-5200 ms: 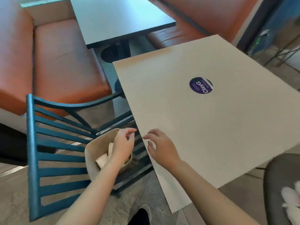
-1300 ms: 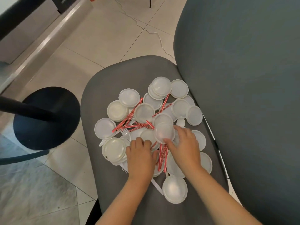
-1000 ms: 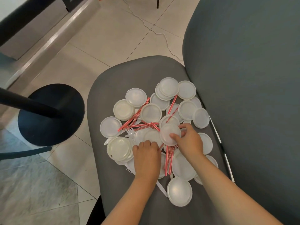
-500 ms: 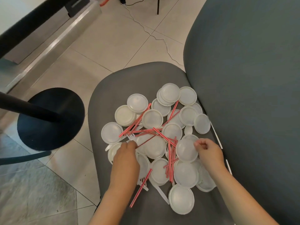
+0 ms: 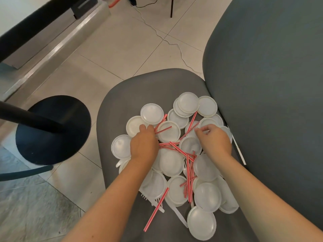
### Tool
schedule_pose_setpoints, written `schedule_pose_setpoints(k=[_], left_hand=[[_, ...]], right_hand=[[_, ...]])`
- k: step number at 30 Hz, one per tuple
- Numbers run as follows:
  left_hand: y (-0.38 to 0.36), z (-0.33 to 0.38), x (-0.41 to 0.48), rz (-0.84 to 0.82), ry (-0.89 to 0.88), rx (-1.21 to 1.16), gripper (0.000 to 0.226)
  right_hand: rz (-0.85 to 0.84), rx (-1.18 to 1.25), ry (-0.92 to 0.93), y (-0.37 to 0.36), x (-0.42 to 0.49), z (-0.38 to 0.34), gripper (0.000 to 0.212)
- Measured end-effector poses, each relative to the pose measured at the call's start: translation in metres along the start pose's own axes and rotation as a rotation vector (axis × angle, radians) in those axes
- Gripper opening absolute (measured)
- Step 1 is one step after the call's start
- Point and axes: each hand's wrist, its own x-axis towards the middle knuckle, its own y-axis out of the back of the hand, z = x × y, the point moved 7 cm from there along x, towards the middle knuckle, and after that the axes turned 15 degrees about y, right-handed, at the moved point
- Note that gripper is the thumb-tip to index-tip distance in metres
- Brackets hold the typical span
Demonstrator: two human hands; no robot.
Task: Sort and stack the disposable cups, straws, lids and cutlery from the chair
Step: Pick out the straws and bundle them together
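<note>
While my left hand (image 5: 143,145) lies knuckles-up mid-pile on the red-striped straws (image 5: 188,172), its fingers (image 5: 142,127) curl under; can't tell if they grip. Right hand (image 5: 215,139) is just beside it over one white lid (image 5: 208,121), fingers bunched together at the rim, pinch unclear. Lids, straws and a white fork (image 5: 152,202) lie scattered and overlapping on the grey chair seat (image 5: 139,88).

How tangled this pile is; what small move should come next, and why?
Probably pinch the straws beside the left hand and lift them clear: they lie crisscrossed over the lids on the chair, so the lids likely cannot stack cleanly yet.
</note>
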Motion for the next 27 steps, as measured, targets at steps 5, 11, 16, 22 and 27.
schedule_pose_setpoints(k=[5, 11, 16, 22, 27], left_hand=[[-0.003, 0.006, 0.005, 0.009, -0.005, 0.082, 0.014], [0.001, 0.012, 0.006, -0.003, -0.005, 0.119, 0.015], [0.007, 0.014, 0.007, -0.03, 0.027, 0.015, 0.017], [0.013, 0.006, 0.01, -0.131, 0.086, -0.188, 0.014], [0.017, -0.006, 0.009, -0.205, 0.14, -0.364, 0.01]], right_hand=[[-0.064, -0.204, -0.002, -0.013, 0.02, -0.013, 0.046], [-0.16, -0.253, -0.085, -0.025, 0.029, -0.021, 0.04], [-0.219, -0.109, -0.214, -0.029, 0.03, -0.014, 0.028], [-0.223, 0.079, -0.273, -0.03, 0.03, -0.014, 0.026], [-0.21, 0.192, -0.295, -0.03, 0.02, -0.006, 0.027]])
